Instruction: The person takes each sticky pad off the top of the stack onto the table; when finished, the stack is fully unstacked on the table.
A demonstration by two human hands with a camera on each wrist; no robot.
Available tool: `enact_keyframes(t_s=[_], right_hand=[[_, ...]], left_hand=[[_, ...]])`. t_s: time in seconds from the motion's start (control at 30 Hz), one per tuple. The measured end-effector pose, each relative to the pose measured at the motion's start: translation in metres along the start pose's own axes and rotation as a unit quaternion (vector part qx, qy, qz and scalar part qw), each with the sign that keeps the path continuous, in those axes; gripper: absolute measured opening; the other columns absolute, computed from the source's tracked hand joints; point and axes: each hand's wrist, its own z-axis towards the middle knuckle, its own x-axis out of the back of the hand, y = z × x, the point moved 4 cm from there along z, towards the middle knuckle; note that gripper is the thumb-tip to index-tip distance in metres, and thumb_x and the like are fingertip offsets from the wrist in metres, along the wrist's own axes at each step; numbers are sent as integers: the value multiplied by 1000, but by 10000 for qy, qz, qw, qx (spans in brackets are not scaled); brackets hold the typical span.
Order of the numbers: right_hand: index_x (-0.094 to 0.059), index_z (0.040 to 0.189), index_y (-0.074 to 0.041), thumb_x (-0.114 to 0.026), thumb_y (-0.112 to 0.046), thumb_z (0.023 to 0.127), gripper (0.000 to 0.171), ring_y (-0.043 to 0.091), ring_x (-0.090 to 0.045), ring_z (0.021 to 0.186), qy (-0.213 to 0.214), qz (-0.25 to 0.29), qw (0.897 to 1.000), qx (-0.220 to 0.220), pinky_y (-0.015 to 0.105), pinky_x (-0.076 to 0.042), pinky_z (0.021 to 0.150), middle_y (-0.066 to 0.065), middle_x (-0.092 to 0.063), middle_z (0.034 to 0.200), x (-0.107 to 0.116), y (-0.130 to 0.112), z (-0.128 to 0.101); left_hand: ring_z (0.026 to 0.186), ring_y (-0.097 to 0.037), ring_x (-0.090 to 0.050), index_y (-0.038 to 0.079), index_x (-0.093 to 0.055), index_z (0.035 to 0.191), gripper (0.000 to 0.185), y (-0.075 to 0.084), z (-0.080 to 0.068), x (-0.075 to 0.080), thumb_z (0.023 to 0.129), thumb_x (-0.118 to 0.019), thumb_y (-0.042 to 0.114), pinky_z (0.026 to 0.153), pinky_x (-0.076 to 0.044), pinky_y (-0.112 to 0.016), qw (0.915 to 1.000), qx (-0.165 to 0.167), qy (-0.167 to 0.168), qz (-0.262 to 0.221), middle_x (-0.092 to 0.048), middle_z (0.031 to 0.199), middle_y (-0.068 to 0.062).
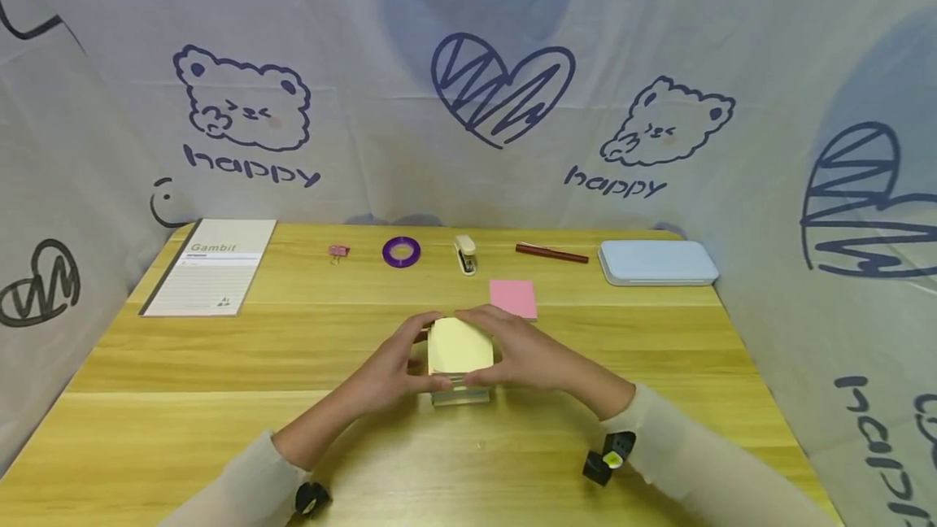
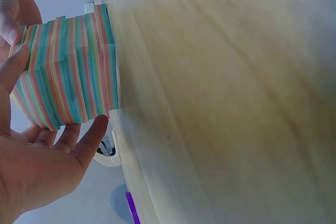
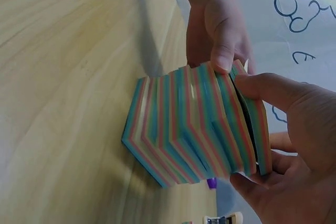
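In the head view, a tall stack of sticky notes (image 1: 459, 346) with a yellow top stands on the table between my hands. The wrist views show its striped sides in blue, pink, yellow and green (image 2: 68, 72). My left hand (image 1: 391, 368) grips the stack's left side, thumb at the front and fingers behind. From the right, my right hand (image 1: 520, 348) holds the upper part, thumb in front and fingers at the back. In the right wrist view, a dark gap separates the top pad (image 3: 257, 129) from the layers below. A pink sticky note pad (image 1: 514, 299) lies behind my right hand.
Along the table's back lie a notebook (image 1: 208, 268), a pink binder clip (image 1: 338, 251), a purple tape roll (image 1: 401, 252), a white stapler (image 1: 465, 254), a dark red pen (image 1: 552, 253) and a light blue case (image 1: 658, 263). A printed curtain (image 1: 351, 104) hangs behind.
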Motion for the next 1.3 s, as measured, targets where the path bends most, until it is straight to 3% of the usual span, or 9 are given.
enact_keyframes(t_s=[0.23,0.43,0.63,0.77,1.0,1.3], right_hand=[[-41,157,-9,-87,-32,84,90,29,-48,140,-100,-90,9999,96,50,-45,113,10,-48,155,10,7,-3],[-39,158,-8,-87,-27,83,90,30,-48,139,18,-74,9999,84,51,-43,114,12,-48,154,27,27,-9],[-34,161,-11,-84,-19,85,91,35,-43,143,68,53,9998,-159,56,-40,116,15,-40,158,47,59,-19],[-34,161,-12,-84,-17,85,91,35,-47,137,200,181,9985,-466,57,-44,111,18,-42,154,58,84,-24],[-35,160,-11,-84,-19,83,91,38,-42,137,307,152,9939,-1048,60,-36,114,22,-38,158,75,134,-27],[-38,157,-7,-85,-23,82,91,31,-52,109,182,-146,9897,-1412,44,-43,96,24,-42,152,81,175,-24]], left_hand=[[144,-44,-40,10,-30,161,93,0,0,0,86,-86,20,109,-48,-55,9999,-65,-21,155,-38,157,-16],[141,-43,-43,10,-37,158,88,0,1,-1,86,-86,23,109,-48,-56,9993,-161,-8,346,-44,150,-15],[141,-42,-43,9,-38,157,86,0,0,-1,87,-85,26,113,-41,-62,9987,-204,22,460,-45,150,-15],[142,-39,-43,11,-38,158,88,-1,1,0,86,-86,27,116,-38,-62,9986,-164,24,502,-45,151,-12],[141,-38,-44,12,-37,158,90,-1,0,0,85,-87,27,115,-40,-60,9988,-156,5,457,-45,150,-10],[142,-39,-44,11,-36,159,90,-2,1,1,85,-86,27,115,-39,-61,9988,-131,-3,470,-44,152,-10]])
